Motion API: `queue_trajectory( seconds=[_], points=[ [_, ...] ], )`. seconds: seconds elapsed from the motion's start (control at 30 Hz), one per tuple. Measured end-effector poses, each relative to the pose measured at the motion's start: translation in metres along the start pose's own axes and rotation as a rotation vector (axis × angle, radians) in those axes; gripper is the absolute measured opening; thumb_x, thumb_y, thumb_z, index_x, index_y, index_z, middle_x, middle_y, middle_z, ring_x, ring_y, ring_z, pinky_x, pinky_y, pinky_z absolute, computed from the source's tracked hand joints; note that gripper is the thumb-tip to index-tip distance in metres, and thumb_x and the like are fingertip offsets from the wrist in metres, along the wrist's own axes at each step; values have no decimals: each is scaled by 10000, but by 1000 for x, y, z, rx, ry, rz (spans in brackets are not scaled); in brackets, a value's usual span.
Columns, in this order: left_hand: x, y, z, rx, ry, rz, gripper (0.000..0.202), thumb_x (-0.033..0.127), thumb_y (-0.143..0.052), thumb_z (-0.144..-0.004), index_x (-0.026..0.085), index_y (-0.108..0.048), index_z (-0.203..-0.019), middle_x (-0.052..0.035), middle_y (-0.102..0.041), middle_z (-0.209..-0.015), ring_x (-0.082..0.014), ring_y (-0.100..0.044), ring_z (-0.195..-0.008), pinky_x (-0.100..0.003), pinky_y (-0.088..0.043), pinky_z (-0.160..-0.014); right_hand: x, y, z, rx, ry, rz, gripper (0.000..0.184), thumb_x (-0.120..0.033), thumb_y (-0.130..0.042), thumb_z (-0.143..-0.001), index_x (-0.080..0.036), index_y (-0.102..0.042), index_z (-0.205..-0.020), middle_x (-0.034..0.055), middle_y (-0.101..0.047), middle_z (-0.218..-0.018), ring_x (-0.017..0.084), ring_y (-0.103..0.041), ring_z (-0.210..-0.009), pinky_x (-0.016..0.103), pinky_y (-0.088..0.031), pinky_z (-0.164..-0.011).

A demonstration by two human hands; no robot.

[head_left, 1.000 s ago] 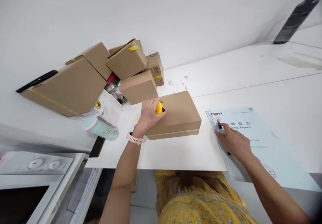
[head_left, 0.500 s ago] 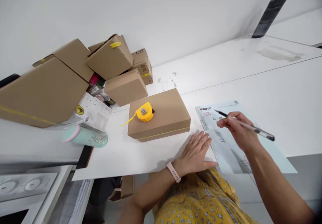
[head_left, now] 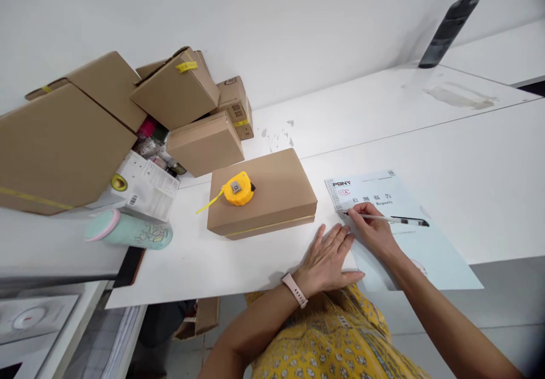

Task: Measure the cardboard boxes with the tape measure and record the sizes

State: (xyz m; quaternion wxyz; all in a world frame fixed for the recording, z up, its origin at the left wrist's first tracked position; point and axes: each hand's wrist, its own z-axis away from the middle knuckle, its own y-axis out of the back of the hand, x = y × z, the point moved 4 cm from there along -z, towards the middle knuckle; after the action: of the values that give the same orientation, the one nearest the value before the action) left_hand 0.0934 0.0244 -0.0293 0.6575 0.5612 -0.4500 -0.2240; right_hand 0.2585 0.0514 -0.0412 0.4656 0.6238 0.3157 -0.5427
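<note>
A pen (head_left: 398,219) with a clear barrel and black grip is pinched in my right hand (head_left: 374,231). Its dark tip is at the left edge of a printed paper report (head_left: 430,259), beside the heading text. My left hand (head_left: 327,257), with a pink band on the wrist, lies flat with fingers spread on the white table, its fingertips by the report's left edge. Left of that hand sits a closed cardboard box (head_left: 272,191). On top of the box rests a yellow tape measure (head_left: 239,188), with a short length of yellow tape sticking out to the left.
Several cardboard boxes (head_left: 176,92) are stacked at the back left against the wall. A mint green bottle (head_left: 140,231) lies near a white package (head_left: 147,188) on the left. At the back right stands a dark bottle (head_left: 449,29). The table's front edge runs close to my body.
My right hand has moved left and down with the pen, bringing its tip to the report's left edge. My left hand stays flat. The view has shifted slightly.
</note>
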Motion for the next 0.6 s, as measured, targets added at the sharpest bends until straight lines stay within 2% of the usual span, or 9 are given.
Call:
queue_trajectory(
  seconds=[0.1,0.2,0.3,0.43,0.6],
  points=[
    [-1,-1,0,0,7,6,838,662,-455,-951,108,-265,-1551,-148,-263,-1653,-245,-146,-1555,-481,-43,-1274,4,-1,1,-14,39,3,337,-564,-621,-882,-228,-606,-911,10,-631,-775,167,-566,-677,306,-475,-617],
    [-1,0,0,4,10,11,834,662,-459,-948,116,-269,-1550,-153,-255,-1655,-248,-145,-1555,-486,-51,-1272,10,-2,-2,-41,48,-15,390,-557,-693,-826,-220,-639,-1015,58,-694,-933,207,-624,-807,341,-510,-702],
    [0,0,-1,9,10,17,833,654,-476,-945,109,-280,-1544,-153,-276,-1648,-248,-160,-1551,-481,-47,-1272,10,-2,-2,-4,50,24,338,-533,-698,-817,-214,-620,-901,29,-661,-798,184,-589,-698,324,-490,-639],
    [2,0,-4,19,30,26,828,638,-512,-932,93,-313,-1524,-161,-349,-1612,-271,-232,-1523,-504,-77,-1266,3,-1,2,77,58,138,280,-450,-623,-863,-238,-499,-728,-44,-487,-574,140,-450,-541,286,-391,-529],
    [3,0,-8,38,53,38,793,613,-519,-935,97,-335,-1509,-168,-386,-1587,-292,-290,-1490,-521,-127,-1252,-2,-2,3,5,74,257,256,-397,-577,-865,-250,-451,-698,-61,-428,-510,131,-404,-486,274,-333,-480]
  ],
)
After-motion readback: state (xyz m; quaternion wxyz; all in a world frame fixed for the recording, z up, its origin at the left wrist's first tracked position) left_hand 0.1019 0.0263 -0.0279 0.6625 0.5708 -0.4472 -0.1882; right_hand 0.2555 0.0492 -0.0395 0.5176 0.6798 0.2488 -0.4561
